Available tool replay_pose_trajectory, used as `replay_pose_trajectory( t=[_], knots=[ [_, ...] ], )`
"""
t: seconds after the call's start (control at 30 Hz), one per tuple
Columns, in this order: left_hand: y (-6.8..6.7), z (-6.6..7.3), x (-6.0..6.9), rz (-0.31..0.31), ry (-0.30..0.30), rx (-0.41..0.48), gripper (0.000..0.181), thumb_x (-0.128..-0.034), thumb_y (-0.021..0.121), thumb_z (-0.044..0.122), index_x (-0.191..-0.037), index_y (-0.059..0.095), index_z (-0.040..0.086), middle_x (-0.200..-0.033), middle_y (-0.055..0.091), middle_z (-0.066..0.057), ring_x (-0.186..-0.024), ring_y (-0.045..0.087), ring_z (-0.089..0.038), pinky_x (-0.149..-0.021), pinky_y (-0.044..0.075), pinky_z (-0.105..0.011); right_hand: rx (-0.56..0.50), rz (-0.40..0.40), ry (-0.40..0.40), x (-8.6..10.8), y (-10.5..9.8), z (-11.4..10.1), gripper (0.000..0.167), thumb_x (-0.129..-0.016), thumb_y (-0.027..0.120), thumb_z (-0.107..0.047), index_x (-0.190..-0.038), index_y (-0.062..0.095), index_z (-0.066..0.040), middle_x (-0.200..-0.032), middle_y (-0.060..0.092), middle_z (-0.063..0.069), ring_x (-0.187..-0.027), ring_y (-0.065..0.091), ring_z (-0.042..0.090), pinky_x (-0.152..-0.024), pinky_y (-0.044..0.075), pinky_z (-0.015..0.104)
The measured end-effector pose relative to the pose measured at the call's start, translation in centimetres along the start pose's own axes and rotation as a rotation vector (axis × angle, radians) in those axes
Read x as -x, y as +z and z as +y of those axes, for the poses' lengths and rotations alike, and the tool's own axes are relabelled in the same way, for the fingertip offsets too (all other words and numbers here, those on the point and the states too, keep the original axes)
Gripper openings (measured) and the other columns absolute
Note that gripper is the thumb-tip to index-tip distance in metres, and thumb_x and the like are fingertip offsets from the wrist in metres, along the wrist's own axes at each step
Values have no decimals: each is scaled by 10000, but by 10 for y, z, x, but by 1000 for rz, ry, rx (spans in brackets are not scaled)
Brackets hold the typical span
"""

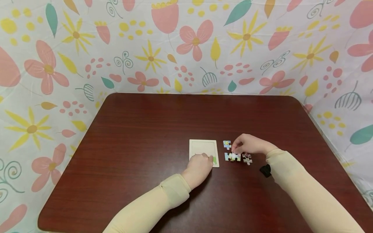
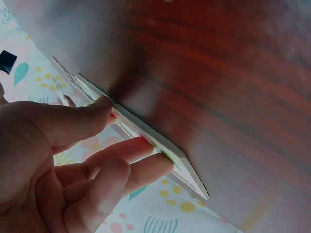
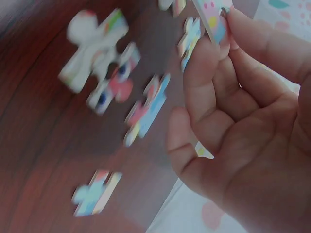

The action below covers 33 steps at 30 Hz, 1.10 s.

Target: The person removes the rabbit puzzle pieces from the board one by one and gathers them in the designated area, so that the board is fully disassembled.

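Note:
A pale shallow puzzle tray lies on the table with a green printed patch in its near right corner. My left hand rests at the tray's near edge. In the left wrist view its thumb touches the rim and fairly straight fingers press inside; they hide part of the printed area. Just right of the tray, my right hand pinches a printed jigsaw piece between thumb and fingertips. Loose jigsaw pieces lie below and beside it, including one with printed eyes.
Another blue-and-yellow jigsaw piece lies between the tray and the right hand. A small black object shows beside the right sleeve. The dark red wooden table has rounded far corners and meets a flowered cloth behind.

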<state>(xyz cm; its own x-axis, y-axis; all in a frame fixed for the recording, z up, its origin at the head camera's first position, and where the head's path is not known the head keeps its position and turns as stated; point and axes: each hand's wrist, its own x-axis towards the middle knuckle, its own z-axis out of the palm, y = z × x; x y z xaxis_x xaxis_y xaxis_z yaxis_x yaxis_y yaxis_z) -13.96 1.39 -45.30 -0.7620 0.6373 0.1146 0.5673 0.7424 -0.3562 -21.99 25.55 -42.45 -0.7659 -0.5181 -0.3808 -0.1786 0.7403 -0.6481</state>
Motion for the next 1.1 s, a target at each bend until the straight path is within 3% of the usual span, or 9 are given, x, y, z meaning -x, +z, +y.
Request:
replay_pose_trajectory(
  t=[0.23, 0.5, 0.63, 0.83, 1.1],
  knots=[
    [2, 1, 1, 20, 1, 1, 123, -890, 587, 161, -931, 682, 227, -713, 602, 47, -561, 549, -62, -437, 438, -209, -56, 1, 59, 22, -14, 26, 105, -886, 621, -105, -912, 688, -29, -811, 648, 29, -719, 595, 184, -686, 493, 379],
    [2, 1, 0, -12, 27, -50, 83, -893, 605, 181, -883, 662, 240, -682, 573, 63, -548, 520, -36, -422, 422, -194, -78, -32, 122, 46, -22, 54, 106, -880, 592, -51, -897, 679, 7, -787, 647, 51, -722, 610, 201, -696, 502, 374],
    [1, 0, -1, -15, 22, -34, 97, -897, 598, 174, -879, 668, 239, -690, 581, 59, -558, 534, -40, -434, 434, -196, -69, -30, 144, 53, -22, 59, 94, -871, 597, -46, -885, 676, 3, -773, 646, 44, -708, 610, 196, -688, 500, 362],
    [-2, -1, -1, -42, 36, -31, 114, -911, 585, 175, -931, 677, 240, -717, 597, 57, -586, 551, -45, -447, 446, -200, 21, 10, 138, 56, -23, 61, 93, -880, 617, -76, -884, 694, -24, -791, 651, 15, -715, 575, 169, -672, 477, 345],
    [-4, -3, 0, -21, 35, -36, 184, -904, 583, 178, -1029, 699, 248, -732, 618, 57, -606, 561, -45, -458, 446, -204, 148, 122, 121, 56, -17, 64, 55, -864, 672, -141, -829, 708, -118, -781, 654, -33, -687, 529, 123, -637, 438, 318]
  ],
)
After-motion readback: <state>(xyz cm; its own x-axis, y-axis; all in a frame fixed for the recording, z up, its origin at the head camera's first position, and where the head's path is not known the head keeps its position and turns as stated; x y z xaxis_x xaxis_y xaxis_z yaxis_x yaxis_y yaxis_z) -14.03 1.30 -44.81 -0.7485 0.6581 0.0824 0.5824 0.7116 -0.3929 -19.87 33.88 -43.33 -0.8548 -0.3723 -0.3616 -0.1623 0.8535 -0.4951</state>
